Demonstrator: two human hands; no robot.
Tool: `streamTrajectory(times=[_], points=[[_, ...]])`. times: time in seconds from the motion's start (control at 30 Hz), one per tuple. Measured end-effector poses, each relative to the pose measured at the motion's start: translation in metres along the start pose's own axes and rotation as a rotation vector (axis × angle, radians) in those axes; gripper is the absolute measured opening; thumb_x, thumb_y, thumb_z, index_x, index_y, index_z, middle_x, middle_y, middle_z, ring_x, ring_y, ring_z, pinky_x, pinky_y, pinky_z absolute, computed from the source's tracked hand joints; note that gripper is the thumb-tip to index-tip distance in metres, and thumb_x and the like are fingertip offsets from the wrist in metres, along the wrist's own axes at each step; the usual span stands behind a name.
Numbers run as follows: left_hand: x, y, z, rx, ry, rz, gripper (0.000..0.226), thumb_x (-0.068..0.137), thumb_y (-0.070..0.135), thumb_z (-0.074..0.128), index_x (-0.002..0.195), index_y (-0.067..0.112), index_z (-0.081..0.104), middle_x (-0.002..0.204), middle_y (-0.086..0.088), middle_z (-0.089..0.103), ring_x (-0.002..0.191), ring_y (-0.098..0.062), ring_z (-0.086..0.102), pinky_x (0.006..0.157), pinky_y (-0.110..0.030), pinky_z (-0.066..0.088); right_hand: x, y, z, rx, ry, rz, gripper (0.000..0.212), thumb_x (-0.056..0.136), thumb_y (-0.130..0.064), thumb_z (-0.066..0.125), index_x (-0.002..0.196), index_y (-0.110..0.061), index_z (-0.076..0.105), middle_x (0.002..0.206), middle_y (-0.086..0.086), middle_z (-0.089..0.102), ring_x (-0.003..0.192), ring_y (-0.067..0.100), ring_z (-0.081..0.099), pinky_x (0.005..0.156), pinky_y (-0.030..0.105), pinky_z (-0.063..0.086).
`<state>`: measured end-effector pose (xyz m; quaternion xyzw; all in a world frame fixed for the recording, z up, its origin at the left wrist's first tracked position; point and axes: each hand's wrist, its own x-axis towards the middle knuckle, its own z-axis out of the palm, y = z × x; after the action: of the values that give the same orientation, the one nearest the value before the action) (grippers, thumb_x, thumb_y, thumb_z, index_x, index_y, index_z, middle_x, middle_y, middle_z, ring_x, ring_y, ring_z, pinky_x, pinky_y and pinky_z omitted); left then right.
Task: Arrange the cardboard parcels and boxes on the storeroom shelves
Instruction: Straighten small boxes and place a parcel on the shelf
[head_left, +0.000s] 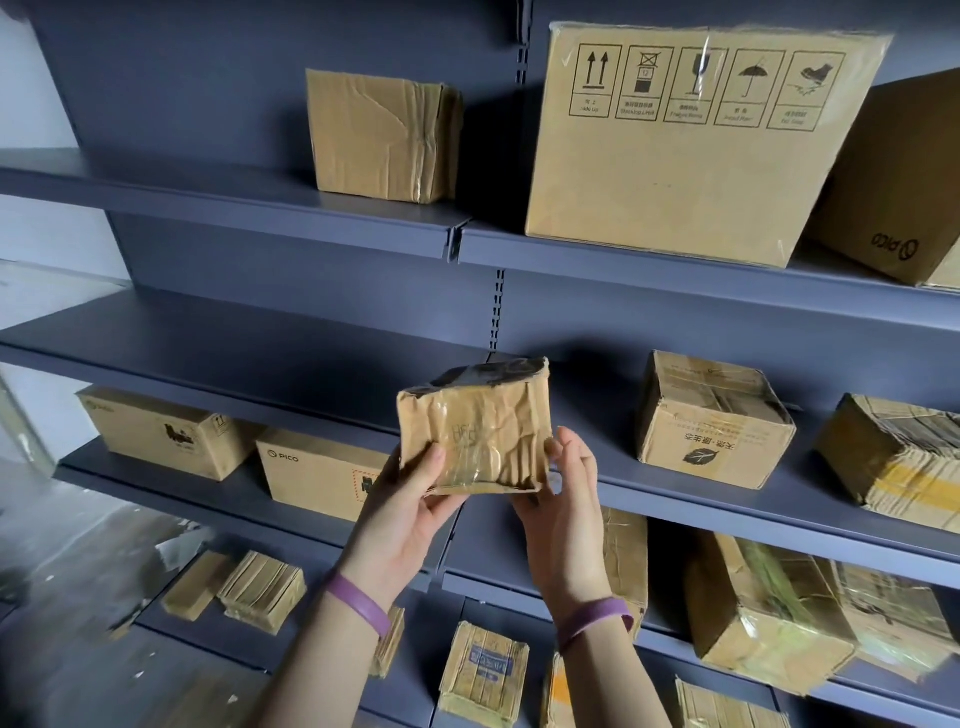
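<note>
1. at the left, the middle shelf (218, 332) shows a bare stretch up to the slotted post, and one level below it a pico box (317, 475) stands just beside another carton (161, 431).
2. the left grip (410, 499) is clamped on the lower left corner of the parcel (478, 431), with the thumb on the front face and the fingers underneath.
3. the parcel is crumpled, tape-wrapped and dark on top. it is held in the air in front of the middle shelf's edge and touches no shelf.
4. the right grip (566, 499) is clamped on the parcel's lower right corner, thumb against the side edge.
5. further right on the same shelf stand a leaf-printed box (711, 421) and a taped bundle (898, 457), both apart from the parcel.
6. the step in hand looks like placing: the parcel is lifted but not yet set down.
7. the next move likely calls for carrying it forward over the shelf lip and lowering it flat on bare shelf left of the leaf-printed box. both grips then let go once it sits steady.
</note>
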<state>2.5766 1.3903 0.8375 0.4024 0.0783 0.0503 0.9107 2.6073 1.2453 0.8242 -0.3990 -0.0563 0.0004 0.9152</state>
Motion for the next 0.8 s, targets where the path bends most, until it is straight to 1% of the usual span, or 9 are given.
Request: streamTrajectory(times=[0.07,0.13,0.23,0.3,0.37,0.43,0.53,0.7,0.8], points=[[0.000,0.006,-0.007,-0.032,-0.008,-0.063,0.048,0.088,0.016,0.063,0.135,0.008,0.058,0.130,-0.013,0.067,0.119,-0.026,0.065,0.090,-0.038,0.059,0.005,-0.001,-0.002,0.000,0.076,0.028,0.035,0.090,-0.036,0.063,0.122,-0.025,0.055,0.119,0.000,0.066,0.099,0.019,0.065,0.082,0.033,0.053],[0.001,0.012,-0.014,-0.040,-0.020,-0.114,0.048,0.087,0.016,0.062,0.134,0.006,0.058,0.130,-0.015,0.067,0.117,-0.026,0.067,0.087,-0.037,0.060,0.012,0.000,-0.006,-0.049,0.154,0.048,0.047,0.094,-0.030,0.061,0.138,-0.031,0.045,0.142,0.002,0.052,0.110,0.019,0.064,0.085,0.035,0.052],[0.002,0.018,-0.024,-0.033,-0.029,-0.159,0.044,0.085,0.016,0.061,0.128,0.005,0.061,0.127,-0.018,0.068,0.107,-0.026,0.071,0.080,-0.036,0.062,0.022,-0.002,-0.009,-0.040,0.231,0.096,0.064,0.095,-0.029,0.064,0.149,-0.039,0.030,0.152,0.004,0.043,0.117,0.025,0.063,0.085,0.036,0.054],[0.003,0.021,-0.027,-0.055,-0.028,-0.168,0.043,0.085,0.018,0.059,0.126,0.006,0.060,0.125,-0.017,0.069,0.104,-0.025,0.072,0.081,-0.037,0.062,0.026,-0.004,-0.010,-0.066,0.224,0.134,0.064,0.094,-0.029,0.066,0.148,-0.036,0.033,0.144,0.007,0.053,0.113,0.028,0.065,0.095,0.044,0.053],[0.004,0.023,-0.031,-0.083,-0.020,-0.175,0.046,0.086,0.021,0.058,0.129,0.006,0.058,0.123,-0.016,0.069,0.106,-0.025,0.071,0.086,-0.038,0.061,0.025,-0.006,-0.009,-0.063,0.157,0.181,0.049,0.091,-0.028,0.065,0.136,-0.020,0.048,0.127,0.011,0.065,0.099,0.025,0.069,0.098,0.046,0.052],[0.005,0.025,-0.032,-0.080,-0.014,-0.178,0.049,0.089,0.024,0.057,0.135,0.007,0.055,0.130,-0.017,0.066,0.118,-0.028,0.066,0.094,-0.040,0.056,0.023,-0.007,-0.008,-0.039,0.151,0.206,0.034,0.090,-0.023,0.066,0.119,-0.011,0.055,0.113,0.013,0.068,0.086,0.020,0.071,0.088,0.040,0.056],[0.010,0.026,-0.033,-0.029,0.015,-0.138,0.048,0.096,0.030,0.055,0.140,0.011,0.053,0.134,-0.018,0.063,0.125,-0.030,0.061,0.102,-0.045,0.050,0.025,-0.005,-0.006,-0.032,0.218,0.155,0.021,0.091,-0.010,0.066,0.107,-0.010,0.054,0.105,0.012,0.068,0.083,0.019,0.071,0.073,0.029,0.059],[0.009,0.022,-0.025,-0.020,-0.008,-0.090,0.051,0.097,0.043,0.051,0.142,0.019,0.050,0.136,-0.015,0.062,0.124,-0.028,0.062,0.103,-0.044,0.051,0.025,0.002,-0.001,-0.138,0.285,0.043,0.027,0.085,-0.004,0.073,0.092,-0.014,0.050,0.100,0.012,0.064,0.092,0.023,0.066,0.075,0.031,0.057],[0.010,0.017,-0.019,0.006,0.026,-0.004,0.044,0.098,0.026,0.055,0.139,0.012,0.053,0.130,-0.008,0.068,0.120,-0.023,0.065,0.097,-0.038,0.054,0.020,0.008,0.004,-0.169,0.245,-0.019,0.041,0.070,-0.030,0.087,0.090,-0.015,0.054,0.098,0.009,0.064,0.090,0.018,0.066,0.080,0.034,0.055]])
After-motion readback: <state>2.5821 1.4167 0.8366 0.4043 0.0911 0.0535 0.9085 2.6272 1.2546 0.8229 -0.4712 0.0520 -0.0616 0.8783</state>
